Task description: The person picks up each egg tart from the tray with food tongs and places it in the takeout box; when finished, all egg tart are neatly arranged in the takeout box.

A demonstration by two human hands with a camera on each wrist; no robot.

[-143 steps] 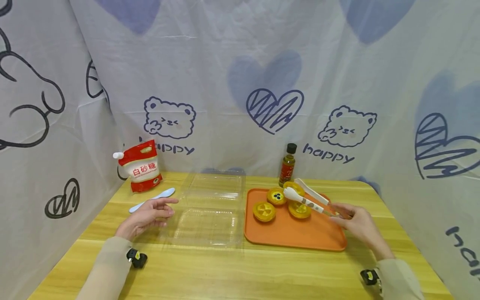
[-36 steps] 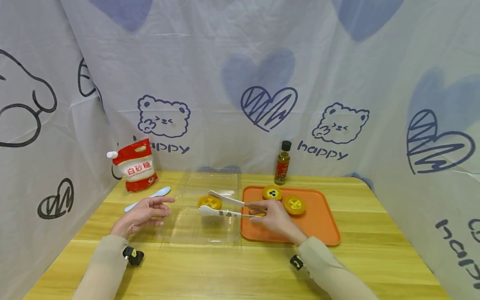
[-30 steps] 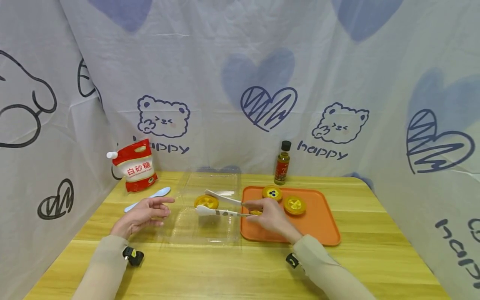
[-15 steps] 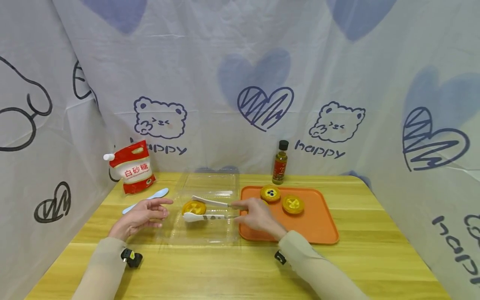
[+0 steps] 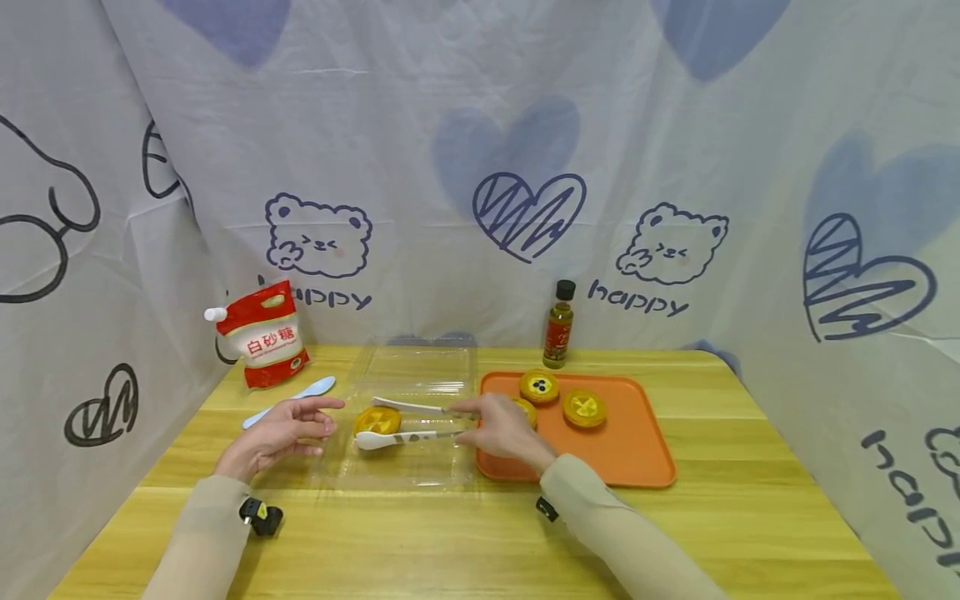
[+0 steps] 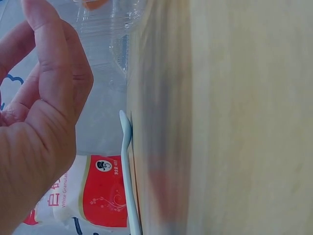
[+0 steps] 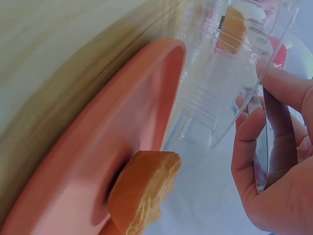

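My right hand (image 5: 501,427) holds white-tipped metal tongs (image 5: 408,437), fingers on one arm and thumb on the other. Between the tong tips, at the left of the clear plastic container (image 5: 450,482), is a golden egg tart (image 5: 378,419). In the right wrist view this tart (image 7: 234,30) shows through the container's clear wall, and the tongs' bent metal end (image 7: 281,142) lies in my palm. My left hand (image 5: 277,435) hovers just left of the container, fingers loosely bent, holding nothing. In the left wrist view the hand (image 6: 49,83) is above the light blue spoon (image 6: 127,166).
On the orange tray (image 5: 622,467) at right are a tart with dark berries (image 5: 539,386), a plain-topped tart (image 5: 585,408) and one partly behind my right hand. An oil bottle (image 5: 558,329) stands behind the tray. A red-and-white sugar bag (image 5: 272,337) stands back left.
From the tray, my right hand has carried one tart leftward with the tongs into the container; over the last second it moved farther left and slightly lower. My left hand stays nearly still.
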